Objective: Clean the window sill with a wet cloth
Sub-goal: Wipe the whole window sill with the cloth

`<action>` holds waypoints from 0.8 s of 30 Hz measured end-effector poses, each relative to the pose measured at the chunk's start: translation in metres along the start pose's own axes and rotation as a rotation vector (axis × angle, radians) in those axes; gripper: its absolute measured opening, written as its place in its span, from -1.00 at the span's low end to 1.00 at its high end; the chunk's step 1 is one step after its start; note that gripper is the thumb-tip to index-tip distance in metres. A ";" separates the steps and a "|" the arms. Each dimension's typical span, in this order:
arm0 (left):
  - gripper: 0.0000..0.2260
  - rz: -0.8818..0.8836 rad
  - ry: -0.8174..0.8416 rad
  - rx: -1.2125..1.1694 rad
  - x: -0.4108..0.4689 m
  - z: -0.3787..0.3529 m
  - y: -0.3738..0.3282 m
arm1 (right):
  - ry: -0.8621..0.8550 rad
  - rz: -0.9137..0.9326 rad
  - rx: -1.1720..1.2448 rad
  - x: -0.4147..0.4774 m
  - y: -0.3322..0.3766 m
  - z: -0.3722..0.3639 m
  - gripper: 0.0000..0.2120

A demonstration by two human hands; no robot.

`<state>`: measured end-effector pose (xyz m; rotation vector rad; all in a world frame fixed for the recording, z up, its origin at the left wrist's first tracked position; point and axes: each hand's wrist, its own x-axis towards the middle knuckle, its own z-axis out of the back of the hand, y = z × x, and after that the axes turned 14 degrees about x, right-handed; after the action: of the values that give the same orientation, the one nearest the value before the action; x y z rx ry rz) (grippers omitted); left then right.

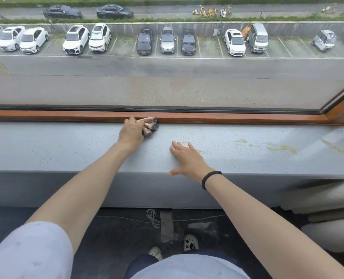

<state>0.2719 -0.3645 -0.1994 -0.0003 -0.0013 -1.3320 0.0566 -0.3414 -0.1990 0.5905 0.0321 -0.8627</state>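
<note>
The person is leaning over the grey speckled window sill [66,146]. Just left of the picture's centre, the left hand [131,132] is gripping a crumpled, pinkish-brown cloth [151,126]. The cloth is bunching out to the right of that hand, whose fingers [139,123] are curling round its near side and pressing it down. It is lying at the far edge of the surface, touching the orange-brown wooden window frame [227,118].

The right hand [185,158] is resting flat on the sill, lower and to the right of the cloth and apart from it. Its fingers are lying straight and spread, the thumb is reaching out over the front edge, and it is holding nothing. A black band [210,179] is sitting on that wrist. Yellowish smears [282,148] are showing on the sill toward the right of the frame. Parked cars [98,38] are lining the upper part beyond the glass.
</note>
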 end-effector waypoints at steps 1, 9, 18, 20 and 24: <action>-0.60 -0.025 0.020 -0.012 -0.011 -0.001 -0.008 | -0.003 0.000 0.009 0.000 0.000 -0.001 -0.09; -0.53 0.055 -0.050 -0.051 -0.084 -0.015 0.057 | -0.003 0.004 0.018 0.000 0.004 0.004 -0.14; -0.59 -0.196 -0.092 -0.073 -0.140 -0.019 0.022 | 0.010 -0.011 0.029 -0.006 0.007 0.005 -0.13; -0.55 -0.087 -0.094 -0.108 -0.133 -0.019 0.055 | 0.013 -0.012 0.024 -0.008 0.005 0.005 -0.13; -0.52 0.348 -0.102 -0.135 -0.124 -0.015 0.085 | 0.012 -0.021 0.014 -0.012 0.005 0.007 -0.13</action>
<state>0.3253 -0.2236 -0.2143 -0.1754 0.0021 -0.9812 0.0506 -0.3342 -0.1874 0.6090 0.0431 -0.8804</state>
